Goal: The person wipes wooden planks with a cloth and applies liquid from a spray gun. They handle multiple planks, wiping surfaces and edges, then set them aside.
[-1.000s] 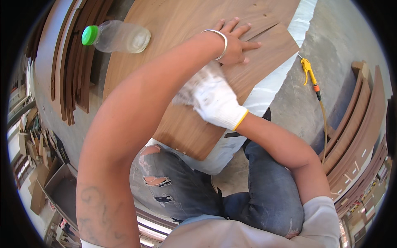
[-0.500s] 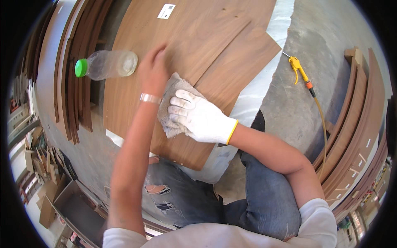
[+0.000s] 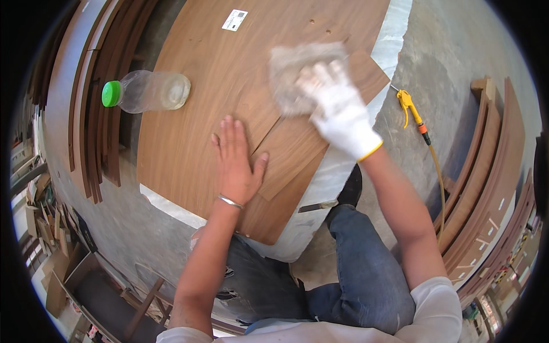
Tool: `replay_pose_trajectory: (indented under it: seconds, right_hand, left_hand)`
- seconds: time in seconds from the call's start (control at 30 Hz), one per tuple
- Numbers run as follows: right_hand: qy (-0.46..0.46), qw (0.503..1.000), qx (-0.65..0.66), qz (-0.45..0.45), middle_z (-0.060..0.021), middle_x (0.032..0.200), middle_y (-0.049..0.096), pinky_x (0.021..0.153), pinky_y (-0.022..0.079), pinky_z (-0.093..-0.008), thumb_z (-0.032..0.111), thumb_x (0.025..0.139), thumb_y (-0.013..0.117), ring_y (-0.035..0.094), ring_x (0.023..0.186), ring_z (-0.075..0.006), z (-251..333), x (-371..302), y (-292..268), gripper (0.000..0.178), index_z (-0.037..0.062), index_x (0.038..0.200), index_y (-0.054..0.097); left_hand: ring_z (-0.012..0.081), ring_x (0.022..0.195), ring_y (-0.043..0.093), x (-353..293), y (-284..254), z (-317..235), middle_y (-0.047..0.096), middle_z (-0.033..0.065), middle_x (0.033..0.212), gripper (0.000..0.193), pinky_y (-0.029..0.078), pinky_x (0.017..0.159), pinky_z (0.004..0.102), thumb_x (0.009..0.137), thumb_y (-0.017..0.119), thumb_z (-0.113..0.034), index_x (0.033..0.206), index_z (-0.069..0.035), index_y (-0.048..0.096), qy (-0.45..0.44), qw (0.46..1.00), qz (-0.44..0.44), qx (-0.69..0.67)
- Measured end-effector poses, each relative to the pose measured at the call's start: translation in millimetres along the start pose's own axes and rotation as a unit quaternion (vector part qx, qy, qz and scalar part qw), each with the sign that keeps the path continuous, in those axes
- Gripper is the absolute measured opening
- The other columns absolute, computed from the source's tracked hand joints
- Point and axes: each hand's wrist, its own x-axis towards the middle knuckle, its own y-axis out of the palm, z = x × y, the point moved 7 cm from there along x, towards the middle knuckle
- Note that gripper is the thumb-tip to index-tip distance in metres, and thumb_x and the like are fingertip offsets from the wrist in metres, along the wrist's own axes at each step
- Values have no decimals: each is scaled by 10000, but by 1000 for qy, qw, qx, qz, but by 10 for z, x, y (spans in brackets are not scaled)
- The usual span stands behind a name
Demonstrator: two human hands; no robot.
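My bare left hand point(image 3: 235, 171), with a metal bracelet at the wrist, lies flat with spread fingers on a brown wood-grain panel point(image 3: 189, 140). In a white knit glove with a yellow cuff edge, my right hand point(image 3: 342, 117) presses a grey rag point(image 3: 286, 77) onto the panel's right side. Both the rag and the glove are smeared by motion. A narrower wood-grain piece point(image 3: 303, 148) lies on the panel, its long edge running between my hands. On the panel's left part a clear bottle point(image 3: 151, 91) with a green cap lies on its side, some liquid inside.
A white sheet point(image 3: 394, 34) lies under the panel on the concrete floor. Right of it rests a yellow air blow gun point(image 3: 407, 106) with its hose point(image 3: 439, 183). Stacked brown boards stand at left point(image 3: 86, 114) and right point(image 3: 486, 188). A white label point(image 3: 234, 20) sits on the panel.
My right hand has swept the rag away from me and to the right across the panel. My left hand has come down nearer to me and now lies flat.
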Motion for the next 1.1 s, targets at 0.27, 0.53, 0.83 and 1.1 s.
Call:
replay_pose_trajectory:
  seconds: [0.27,0.53,0.83,1.1]
  right_hand:
    - [171,979,-74,-85,-213,1426,594,1184,409,-491,223,863,719,482,1382,-433,-737,-26,-161,581,31,1401,615]
    - [-106,971,201,76,-150,1272,673,1198,403,-540,163,762,698,592,1279,-427,1036,-1013,253,463,82,1218,695]
    - [40,997,62,38,-166,1556,542,1288,252,-529,119,774,714,383,1530,-398,321,-914,3,650,88,1418,631]
    - [-84,989,107,55,-118,1406,659,1239,348,-533,116,798,719,546,1404,-339,321,-1094,40,505,133,1303,696]
  left_hand:
    - [404,1621,148,-42,184,-45,241,198,1734,752,38,1291,603,1006,576,-237,1641,24,270,7,998,-12,61]
    - [400,1613,190,-44,171,62,277,175,1729,659,72,1290,600,999,532,-124,1626,-28,355,-3,1000,-21,14]
    - [401,1613,174,-65,185,85,283,160,1726,610,92,1287,600,1043,522,-186,1621,-52,379,-14,999,-41,-29]
    - [397,1597,225,-62,132,92,313,160,1713,607,151,1276,602,1003,559,-145,1592,-68,435,13,999,-25,15]
